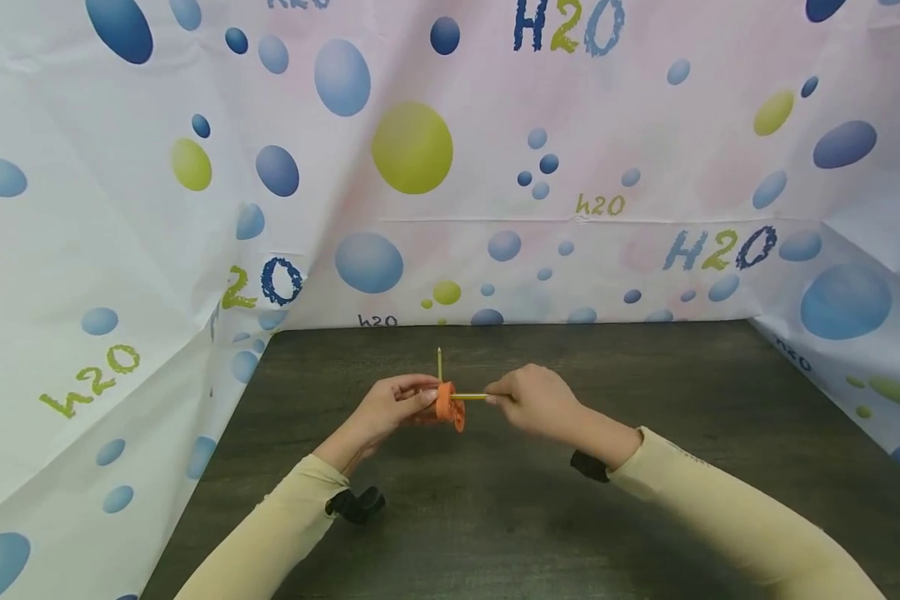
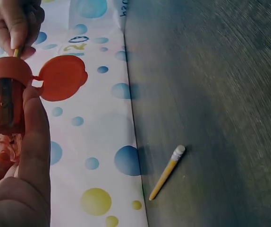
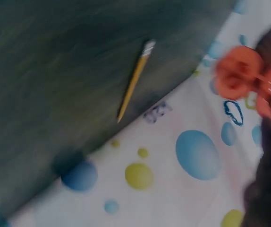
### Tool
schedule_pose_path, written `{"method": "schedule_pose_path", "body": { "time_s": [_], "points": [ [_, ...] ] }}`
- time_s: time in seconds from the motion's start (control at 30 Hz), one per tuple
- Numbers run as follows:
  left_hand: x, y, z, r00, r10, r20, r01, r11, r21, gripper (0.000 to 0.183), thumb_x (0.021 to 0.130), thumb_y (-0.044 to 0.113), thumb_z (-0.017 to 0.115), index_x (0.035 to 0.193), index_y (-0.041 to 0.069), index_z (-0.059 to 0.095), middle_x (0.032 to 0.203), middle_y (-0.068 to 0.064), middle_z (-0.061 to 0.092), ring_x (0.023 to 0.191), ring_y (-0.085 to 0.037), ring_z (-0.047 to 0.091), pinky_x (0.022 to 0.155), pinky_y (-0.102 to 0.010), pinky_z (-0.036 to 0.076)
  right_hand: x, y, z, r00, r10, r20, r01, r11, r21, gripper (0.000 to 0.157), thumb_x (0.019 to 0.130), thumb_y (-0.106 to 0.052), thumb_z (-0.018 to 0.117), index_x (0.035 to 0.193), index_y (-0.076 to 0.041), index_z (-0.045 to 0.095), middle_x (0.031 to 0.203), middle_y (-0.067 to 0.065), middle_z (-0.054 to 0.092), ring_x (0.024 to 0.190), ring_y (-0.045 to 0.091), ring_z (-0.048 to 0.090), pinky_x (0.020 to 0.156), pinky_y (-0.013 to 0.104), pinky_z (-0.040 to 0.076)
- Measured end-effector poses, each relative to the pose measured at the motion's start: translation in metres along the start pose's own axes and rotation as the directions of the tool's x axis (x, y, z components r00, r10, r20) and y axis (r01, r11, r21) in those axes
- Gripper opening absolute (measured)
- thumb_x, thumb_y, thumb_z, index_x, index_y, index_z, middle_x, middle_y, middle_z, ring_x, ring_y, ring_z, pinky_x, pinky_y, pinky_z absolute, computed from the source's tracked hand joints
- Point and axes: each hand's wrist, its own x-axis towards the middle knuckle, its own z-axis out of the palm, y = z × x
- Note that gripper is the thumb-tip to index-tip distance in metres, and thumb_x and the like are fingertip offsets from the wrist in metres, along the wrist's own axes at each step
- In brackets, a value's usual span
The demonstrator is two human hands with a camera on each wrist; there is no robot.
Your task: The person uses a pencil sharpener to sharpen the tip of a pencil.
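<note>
Above a dark table [image 1: 510, 517], we see the left hand [image 1: 382, 408] gripping an orange sharpener [image 1: 445, 402] between thumb and fingers, its round lid [image 2: 63, 78] hanging open on the near right side. Opposite, the right hand [image 1: 537, 402] pinches a yellow pencil [image 1: 468, 397], which runs left from those fingertips to the sharpener's right-facing top, just past the left fingertips. We spot a second pencil [image 2: 166, 175] lying beyond the hands, its tip toward the table's far edge.
</note>
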Motion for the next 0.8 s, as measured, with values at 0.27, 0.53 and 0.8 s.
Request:
{"method": "schedule_pose_path", "body": {
  "time_s": [0.27,0.53,0.8],
  "points": [
    [0.001,0.002,0.000,0.999,-0.020,-0.046,0.023,0.998,0.064,0.048,0.103,0.029,0.064,0.139,-0.002,0.061,0.122,-0.023,0.073,0.090,-0.010,0.074,0.092,-0.046,0.063,0.017,0.019,-0.012,0.842,0.181,0.509,-0.478,0.687,0.547,0.033,0.107,-0.017,0.051,0.114,0.007,0.073,0.055,-0.006,0.036,0.046,0.006,0.020,0.046,0.022,0.022],
    [0.005,-0.002,-0.009,0.989,-0.142,-0.036,0.137,0.985,-0.103,0.050,0.107,0.028,0.056,0.144,-0.006,0.053,0.104,-0.006,0.078,0.082,-0.007,0.075,0.089,-0.036,0.064,0.009,0.015,0.003,0.997,-0.068,-0.021,0.069,0.996,0.063,0.032,0.101,-0.026,0.066,0.124,-0.005,0.072,0.085,0.001,0.071,0.065,0.011,0.057,0.058,0.026,0.047],
    [0.004,-0.004,-0.013,0.986,-0.164,0.024,0.166,0.967,-0.194,0.057,0.108,0.030,0.053,0.149,-0.008,0.045,0.097,0.002,0.075,0.079,-0.005,0.074,0.078,-0.021,0.063,0.005,0.026,0.020,0.688,-0.661,-0.301,0.374,0.678,-0.633,0.047,0.068,-0.008,0.093,0.110,-0.006,0.072,0.089,0.002,0.069,0.076,0.014,0.064,0.068,0.027,0.057]
  ]
}}
